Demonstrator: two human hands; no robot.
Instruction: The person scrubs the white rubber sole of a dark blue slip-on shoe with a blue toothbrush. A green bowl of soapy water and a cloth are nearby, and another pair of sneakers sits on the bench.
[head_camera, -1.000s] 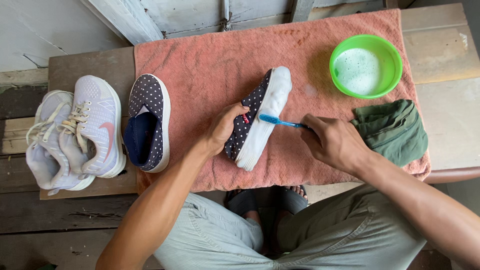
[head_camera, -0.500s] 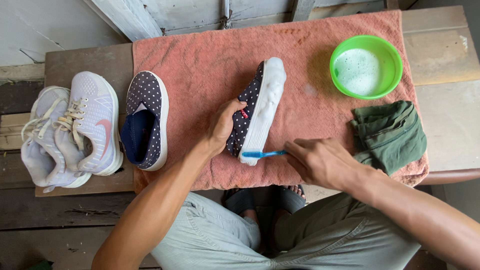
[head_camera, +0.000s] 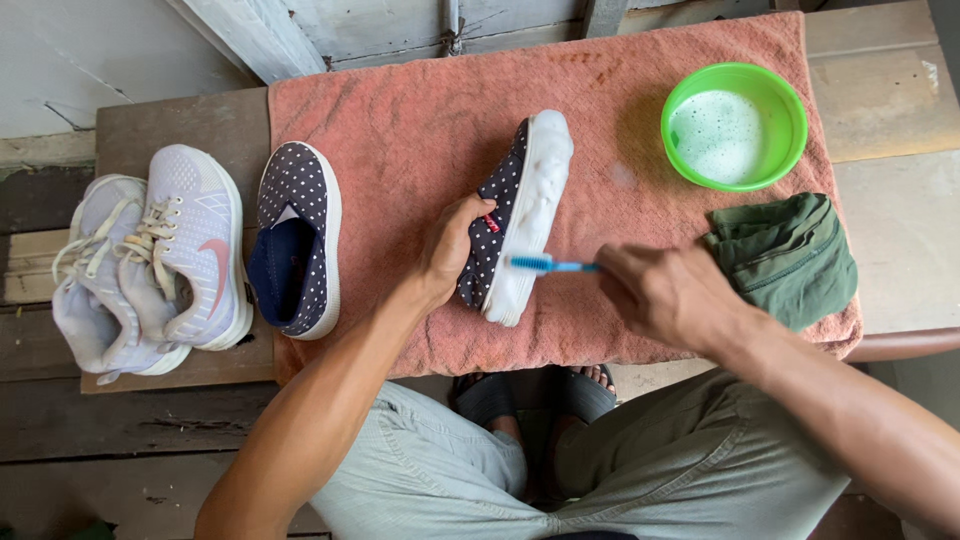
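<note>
While tipped on edge, polka-dot shoe (head_camera: 505, 215) shows foamy white sole; left hand (head_camera: 448, 250) grip clamps upper, right hand (head_camera: 665, 295) grip pinches blue toothbrush (head_camera: 545, 265).

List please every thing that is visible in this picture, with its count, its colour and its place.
polka-dot shoe on its side: 1, navy with white dots, soapy white sole, middle of towel, held by left hand
toothbrush: 1, blue, against the sole, in right hand
polka-dot shoe upright: 1, navy with white dots, left edge of towel
sneakers: 2, pale lilac-grey, on the bench left of the towel
towel: 1, salmon pink, spread over the bench
bowl: 1, green, foamy water inside, upper right of towel
cloth: 1, dark green, crumpled, below the bowl
bench: 1, weathered wood
left hand: grips the shoe's upper
right hand: holds the toothbrush
</note>
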